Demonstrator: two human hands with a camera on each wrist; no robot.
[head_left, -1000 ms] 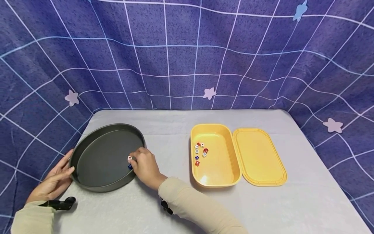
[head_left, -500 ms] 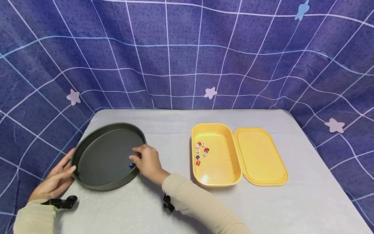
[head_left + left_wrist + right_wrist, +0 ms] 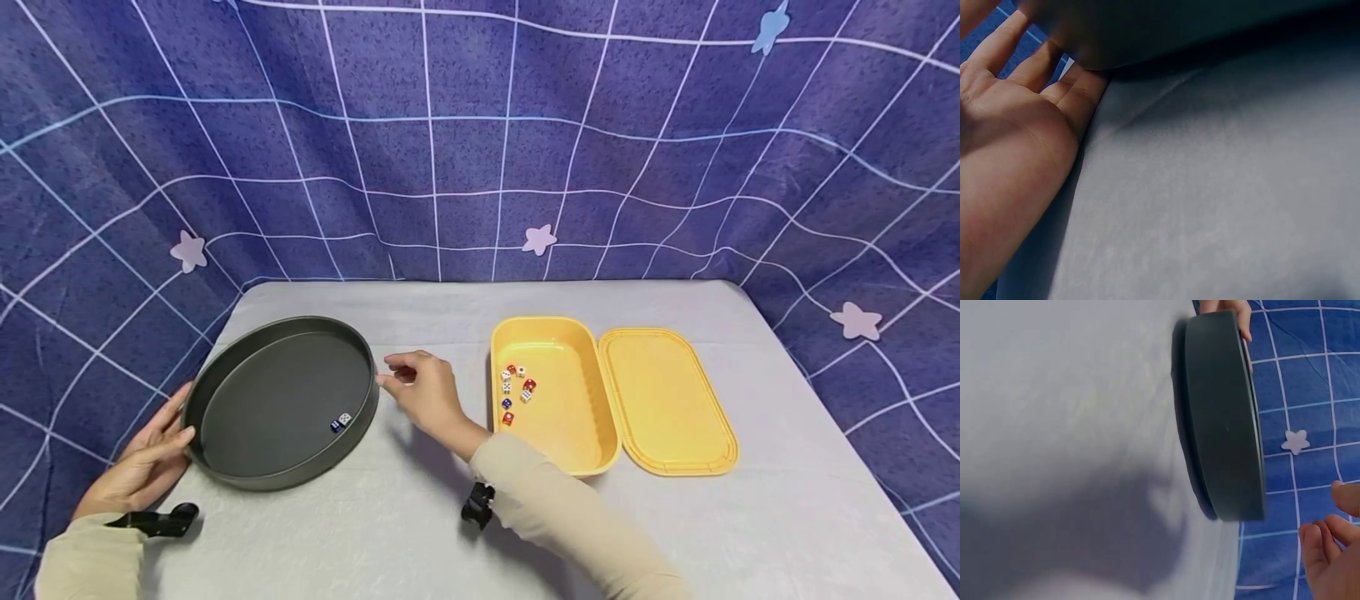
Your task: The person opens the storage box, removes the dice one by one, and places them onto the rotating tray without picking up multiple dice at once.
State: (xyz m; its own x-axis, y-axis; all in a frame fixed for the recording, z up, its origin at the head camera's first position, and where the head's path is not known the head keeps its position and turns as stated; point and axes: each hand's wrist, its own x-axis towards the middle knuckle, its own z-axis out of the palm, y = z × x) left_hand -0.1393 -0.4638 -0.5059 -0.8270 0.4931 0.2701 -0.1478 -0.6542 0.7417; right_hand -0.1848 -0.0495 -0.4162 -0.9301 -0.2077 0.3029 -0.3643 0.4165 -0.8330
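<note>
We see two dice inside the pan: one blue die and one white die, side by side near its front right wall. They lie between the hands, nearer the right one. The round, dark grey pan is at the left edge of the table, and the left hand grips its left side, thumb on the rim and fingers along the outer wall. The right hand is just beyond the pan's right rim, fingers loosely bent, with a gap between thumb and fingertips; we see nothing in it.

Right of the table's middle we find one yellow box, and along its left side we count eight more dice: four white, three red, one blue. One flat yellow lid lies against the box, towards the table's right edge.

Both arms wear beige sleeves, with a black device at each wrist. Behind the table's back edge hangs one purple-blue cloth with a pale grid and stars.
</note>
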